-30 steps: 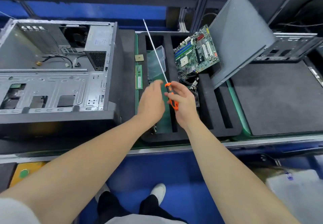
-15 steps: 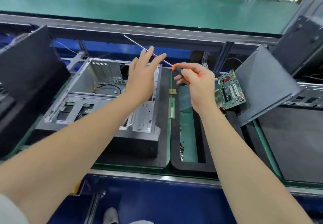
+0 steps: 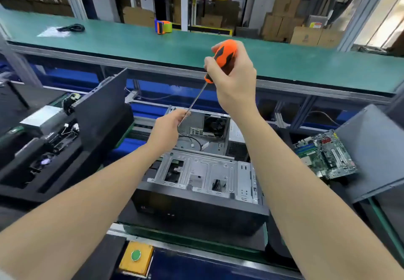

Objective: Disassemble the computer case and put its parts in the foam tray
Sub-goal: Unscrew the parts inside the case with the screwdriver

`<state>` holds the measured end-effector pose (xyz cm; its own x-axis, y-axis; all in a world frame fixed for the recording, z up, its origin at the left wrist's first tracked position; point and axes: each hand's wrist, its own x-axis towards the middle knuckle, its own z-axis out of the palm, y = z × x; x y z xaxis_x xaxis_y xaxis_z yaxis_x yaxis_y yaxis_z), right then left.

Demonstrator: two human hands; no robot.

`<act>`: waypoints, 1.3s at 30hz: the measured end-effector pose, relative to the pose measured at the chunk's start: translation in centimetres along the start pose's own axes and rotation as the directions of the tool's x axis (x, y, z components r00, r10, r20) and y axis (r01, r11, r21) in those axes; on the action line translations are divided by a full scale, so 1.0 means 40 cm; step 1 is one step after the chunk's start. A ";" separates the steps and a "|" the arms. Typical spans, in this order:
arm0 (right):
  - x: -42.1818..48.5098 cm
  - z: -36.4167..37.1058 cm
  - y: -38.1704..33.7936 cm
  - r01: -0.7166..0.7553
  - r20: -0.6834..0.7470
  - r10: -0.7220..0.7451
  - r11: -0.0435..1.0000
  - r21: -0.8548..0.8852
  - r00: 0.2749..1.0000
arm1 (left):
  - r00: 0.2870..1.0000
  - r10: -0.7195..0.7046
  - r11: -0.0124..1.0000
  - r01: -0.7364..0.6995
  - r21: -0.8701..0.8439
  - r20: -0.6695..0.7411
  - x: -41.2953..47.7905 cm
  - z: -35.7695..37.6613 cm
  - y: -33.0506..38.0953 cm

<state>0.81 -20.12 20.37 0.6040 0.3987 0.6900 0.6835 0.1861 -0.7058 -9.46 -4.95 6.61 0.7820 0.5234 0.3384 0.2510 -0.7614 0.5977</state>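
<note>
The open grey computer case [image 3: 203, 175] lies on its side before me, its fan and loose cables showing at the back. My right hand [image 3: 235, 76] grips the orange and black handle of a long screwdriver [image 3: 223, 58], held high above the case. Its thin shaft slants down to my left hand [image 3: 169, 124], which pinches it near the tip over the rear of the case. A green motherboard [image 3: 325, 155] leans at the right beside a dark side panel [image 3: 371, 148].
A black foam tray [image 3: 19, 183] at the left holds a power supply, cables and another dark panel. A long green workbench [image 3: 131, 39] runs behind, with a tape dispenser and a black cable on it. A yellow box with a green button [image 3: 136, 255] sits at the near edge.
The view has swung left and up, bringing the case under my hands. My right hand raised the screwdriver and turned its tip downward. My left hand, spread open before, now pinches the shaft.
</note>
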 end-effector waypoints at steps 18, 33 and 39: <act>0.034 0.351 -0.084 0.030 0.115 -0.012 0.988 -0.155 0.993 | 0.873 0.134 0.980 -0.045 -0.196 0.469 -0.041 -0.128 -0.297; 0.055 0.356 -0.060 0.000 0.114 0.021 0.984 -0.180 0.993 | 0.847 0.175 0.969 -0.059 -0.239 0.502 -0.020 -0.130 -0.311; 0.062 0.352 -0.059 -0.003 0.125 0.028 0.980 -0.197 0.992 | 0.842 0.173 0.963 -0.036 -0.267 0.511 -0.021 -0.127 -0.318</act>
<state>-5.06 -6.95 21.47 0.5668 0.5132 0.6445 0.7493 0.0041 -0.6622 -16.23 6.23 2.43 0.9935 0.1128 0.0167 0.0611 -0.6498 0.7577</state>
